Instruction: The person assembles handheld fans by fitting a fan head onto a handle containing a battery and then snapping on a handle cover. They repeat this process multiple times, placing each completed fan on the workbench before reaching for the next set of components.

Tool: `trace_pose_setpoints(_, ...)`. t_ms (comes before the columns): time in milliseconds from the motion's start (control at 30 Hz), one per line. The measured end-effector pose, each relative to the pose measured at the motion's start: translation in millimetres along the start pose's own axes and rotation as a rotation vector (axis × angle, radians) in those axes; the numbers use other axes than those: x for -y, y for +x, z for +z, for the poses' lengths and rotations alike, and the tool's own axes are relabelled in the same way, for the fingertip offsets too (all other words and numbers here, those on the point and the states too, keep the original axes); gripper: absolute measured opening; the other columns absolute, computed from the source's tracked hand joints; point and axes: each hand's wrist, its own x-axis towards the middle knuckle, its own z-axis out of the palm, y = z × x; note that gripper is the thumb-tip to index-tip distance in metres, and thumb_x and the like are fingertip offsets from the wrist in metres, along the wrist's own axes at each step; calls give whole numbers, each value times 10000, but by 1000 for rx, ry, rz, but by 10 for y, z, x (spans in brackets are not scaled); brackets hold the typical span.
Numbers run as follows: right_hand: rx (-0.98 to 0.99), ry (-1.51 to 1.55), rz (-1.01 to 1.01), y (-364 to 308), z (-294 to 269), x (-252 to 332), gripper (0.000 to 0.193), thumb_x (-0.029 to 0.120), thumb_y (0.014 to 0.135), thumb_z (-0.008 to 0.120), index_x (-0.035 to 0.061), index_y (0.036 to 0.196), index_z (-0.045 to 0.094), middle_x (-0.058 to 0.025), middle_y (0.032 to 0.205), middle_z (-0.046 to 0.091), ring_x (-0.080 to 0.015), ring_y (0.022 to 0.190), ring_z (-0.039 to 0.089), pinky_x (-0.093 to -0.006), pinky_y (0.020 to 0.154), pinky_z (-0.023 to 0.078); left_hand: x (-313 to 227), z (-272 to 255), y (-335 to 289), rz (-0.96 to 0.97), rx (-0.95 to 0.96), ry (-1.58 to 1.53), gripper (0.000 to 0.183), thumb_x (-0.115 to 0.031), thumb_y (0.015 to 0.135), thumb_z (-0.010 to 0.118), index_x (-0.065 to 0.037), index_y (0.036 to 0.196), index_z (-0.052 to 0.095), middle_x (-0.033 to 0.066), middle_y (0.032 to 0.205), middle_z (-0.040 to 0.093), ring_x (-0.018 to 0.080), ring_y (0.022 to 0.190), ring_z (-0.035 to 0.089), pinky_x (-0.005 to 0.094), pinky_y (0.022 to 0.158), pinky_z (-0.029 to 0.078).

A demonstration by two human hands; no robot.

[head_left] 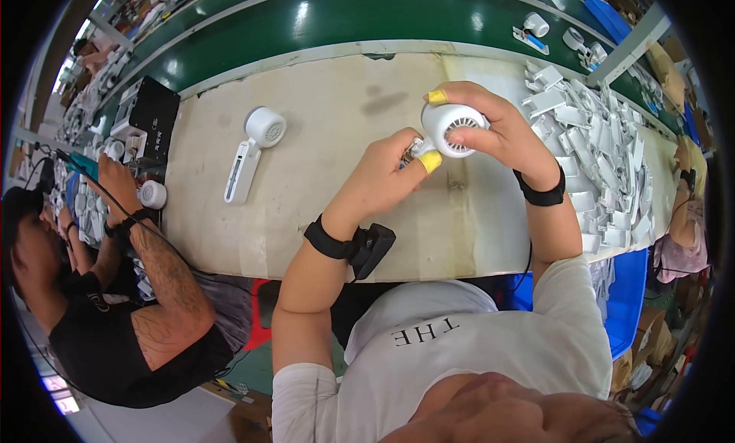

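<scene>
Over the table I hold a white handheld fan with a round head and a slotted grille. My right hand wraps round its head, the thumb lying on the grille. My left hand pinches the fan's handle end, where some inner parts show between the fingers; most of the handle is hidden. Yellow tape covers a fingertip on my right hand and the left thumb. Farther left, a second white fan lies on the table with its handle pointing toward me, touched by neither hand.
White plastic handle shells lie heaped on the table's right side. Beyond the far edge runs a green conveyor belt carrying a fan part. A black box stands at the left, beside a co-worker. A blue bin sits at lower right.
</scene>
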Motion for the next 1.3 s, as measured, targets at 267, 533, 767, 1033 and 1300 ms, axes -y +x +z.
trace_pose_setpoints(267,-417,238,-16,78,156,-85,393,252,889,527,4,1192,499,-66,1109,565,-159,993,535,-279,845,422,23,55,8,125,-38,-563,209,-205,892,534,-14,974,551,94,850,625,161,727,609,268,643,481)
trace_pose_setpoints(533,33,168,253,-58,564,-14,549,288,799,647,15,1225,433,-94,1097,551,-188,996,516,-298,836,409,89,-111,68,407,-386,-747,342,-231,927,480,-33,1206,467,139,1187,555,159,970,574,263,785,452)
trace_pose_setpoints(767,-443,-576,-270,41,549,38,430,120,673,719,70,1058,535,-104,1069,531,-295,1020,480,-371,849,393,100,-53,83,352,-416,-798,346,-231,927,490,-57,1224,454,107,1225,531,122,944,564,235,707,434)
trace_pose_setpoints(1033,-423,-776,-366,38,556,76,330,172,662,713,105,955,578,-52,1069,532,-274,998,482,-373,844,369,99,130,91,347,-373,-830,326,-200,926,489,-40,1208,451,108,1196,538,147,970,566,273,756,470)
trace_pose_setpoints(1300,-416,-429,-133,20,364,17,215,98,721,680,18,906,605,-114,889,607,-271,824,580,-333,726,460,113,23,86,379,-398,-897,323,-189,923,492,-43,1206,441,123,1209,528,148,948,574,261,717,484)
